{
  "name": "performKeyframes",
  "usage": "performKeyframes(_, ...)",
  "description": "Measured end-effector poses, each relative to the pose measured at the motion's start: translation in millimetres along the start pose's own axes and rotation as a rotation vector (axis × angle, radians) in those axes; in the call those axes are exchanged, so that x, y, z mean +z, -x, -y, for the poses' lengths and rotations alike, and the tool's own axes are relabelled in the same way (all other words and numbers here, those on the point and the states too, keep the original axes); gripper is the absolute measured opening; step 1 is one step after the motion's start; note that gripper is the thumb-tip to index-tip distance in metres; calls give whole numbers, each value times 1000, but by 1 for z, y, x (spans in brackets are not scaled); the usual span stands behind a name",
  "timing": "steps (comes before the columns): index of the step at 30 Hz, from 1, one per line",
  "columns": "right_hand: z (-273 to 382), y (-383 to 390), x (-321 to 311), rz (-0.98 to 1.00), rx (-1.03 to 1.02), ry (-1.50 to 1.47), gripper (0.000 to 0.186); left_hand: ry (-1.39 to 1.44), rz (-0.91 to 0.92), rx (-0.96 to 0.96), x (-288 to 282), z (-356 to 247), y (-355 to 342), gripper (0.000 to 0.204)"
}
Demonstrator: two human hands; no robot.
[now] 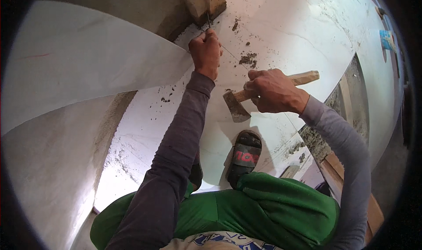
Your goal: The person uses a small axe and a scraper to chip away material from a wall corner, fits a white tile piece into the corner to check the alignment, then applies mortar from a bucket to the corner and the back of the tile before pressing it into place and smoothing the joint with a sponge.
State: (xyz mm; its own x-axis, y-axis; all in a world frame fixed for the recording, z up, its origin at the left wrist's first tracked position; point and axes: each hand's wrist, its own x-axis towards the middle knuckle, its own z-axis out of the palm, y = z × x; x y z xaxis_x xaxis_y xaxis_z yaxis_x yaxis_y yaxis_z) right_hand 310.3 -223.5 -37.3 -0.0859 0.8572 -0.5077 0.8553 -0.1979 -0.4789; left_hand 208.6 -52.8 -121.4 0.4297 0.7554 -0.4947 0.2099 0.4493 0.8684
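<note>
My left hand (205,53) is closed, its fingertips pinched around a thin, dark nail-like piece (209,20) at the foot of a wooden post (206,3). Whether that piece is a nail or a wire is too small to tell. My right hand (277,91) is wrapped around the wooden handle of a hatchet (237,108), close behind its head. The worn metal blade points down toward my feet, above the floor. The handle's free end sticks out to the right. White marbled floor tiles (268,34) lie beneath both hands, scattered with dark mortar crumbs (248,59).
A large white panel (96,52) reaches in from the left, beside my left forearm. On the right, an untiled gap (351,91) exposes rough mortar and wood. My sandal (244,157) rests on the tiles. A blue container (387,40) stands at the far right.
</note>
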Motion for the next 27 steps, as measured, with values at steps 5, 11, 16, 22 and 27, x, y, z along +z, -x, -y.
performKeyframes(5, -6, -7, -4, -66, -76, 22, 18, -67, 27, -22, 2, -14, 2, 37)
performKeyframes(11, 0, -22, -17, -47, -159, -31, 19, -40, 154, -84, -18, -12, -19, 25)
performKeyframes(16, -13, -36, -16, -263, -111, 0, 23, -79, 221, -83, -24, -12, -31, 26)
performKeyframes(22, -21, -32, -32, -107, -97, -111, 25, -54, 214, -125, -22, -11, -30, 25)
performKeyframes(27, -11, -30, -27, -24, -121, -98, 30, -41, 233, -92, -26, -12, -30, 26)
